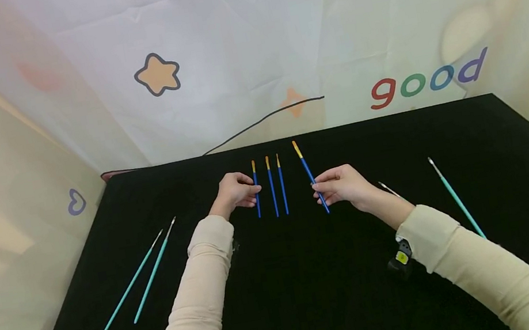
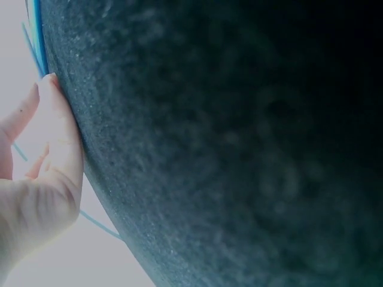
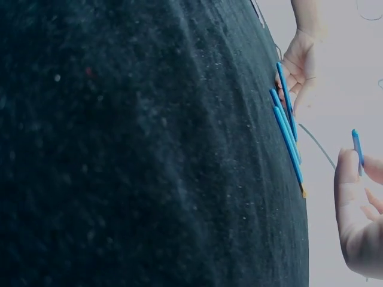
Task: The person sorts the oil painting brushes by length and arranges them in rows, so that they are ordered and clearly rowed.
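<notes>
In the head view my right hand (image 1: 344, 186) pinches a blue paintbrush (image 1: 305, 165) with a yellow tip, held tilted with the tip pointing away. The right wrist view shows that brush (image 3: 357, 146) raised off the black cloth between thumb and finger. My left hand (image 1: 236, 191) grips another blue paintbrush (image 1: 254, 175) by its handle, thumb across it. Two more blue paintbrushes, one wider-tipped (image 1: 272, 187) and one fine-tipped (image 1: 282, 185), lie side by side between the hands. In the left wrist view my left hand (image 2: 51, 161) has its fingertips at a blue handle.
Two teal paintbrushes (image 1: 156, 273) lie slanted on the black tabletop (image 1: 308, 298) at left. At right lies another teal paintbrush (image 1: 453, 194), partly behind my sleeve, and a brush tip (image 1: 388, 188) shows beside my right wrist. A printed cloth (image 1: 244, 45) hangs behind the table.
</notes>
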The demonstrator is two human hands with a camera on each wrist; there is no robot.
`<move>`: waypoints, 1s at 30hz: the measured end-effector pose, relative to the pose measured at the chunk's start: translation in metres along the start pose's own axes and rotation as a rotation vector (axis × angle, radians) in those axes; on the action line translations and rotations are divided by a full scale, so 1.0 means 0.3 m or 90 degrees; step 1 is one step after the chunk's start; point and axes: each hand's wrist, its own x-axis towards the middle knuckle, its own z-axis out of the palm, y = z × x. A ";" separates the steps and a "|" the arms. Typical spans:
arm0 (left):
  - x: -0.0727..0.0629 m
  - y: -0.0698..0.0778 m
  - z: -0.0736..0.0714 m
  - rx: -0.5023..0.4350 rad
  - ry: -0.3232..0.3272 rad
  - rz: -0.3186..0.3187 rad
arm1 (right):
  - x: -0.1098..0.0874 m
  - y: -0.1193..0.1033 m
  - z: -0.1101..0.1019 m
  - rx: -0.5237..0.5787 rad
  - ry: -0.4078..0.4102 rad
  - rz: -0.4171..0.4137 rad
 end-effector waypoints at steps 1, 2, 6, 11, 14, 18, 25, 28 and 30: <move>-0.003 0.000 -0.001 -0.002 -0.004 0.002 | 0.001 0.000 0.003 0.000 0.000 0.001; -0.006 0.001 -0.003 -0.004 -0.008 0.005 | 0.002 0.000 0.005 0.002 0.000 0.003; -0.015 0.005 -0.010 -0.008 -0.026 0.010 | 0.013 0.003 0.011 0.000 0.001 0.006; -0.020 0.006 -0.015 -0.003 -0.037 0.008 | 0.029 0.001 0.016 -0.009 0.004 0.013; -0.020 0.005 -0.013 0.001 -0.039 0.011 | 0.038 -0.001 0.022 -0.007 0.005 0.014; -0.018 0.003 -0.011 0.007 -0.039 0.016 | 0.057 0.000 0.031 -0.002 0.006 0.011; -0.015 0.001 -0.009 0.018 -0.036 0.022 | 0.090 0.006 0.046 -0.009 0.021 0.020; -0.015 0.001 -0.010 0.018 -0.035 0.021 | 0.099 0.008 0.053 -0.010 0.024 0.024; -0.015 0.002 -0.010 0.018 -0.034 0.019 | 0.103 0.008 0.058 -0.007 0.027 0.028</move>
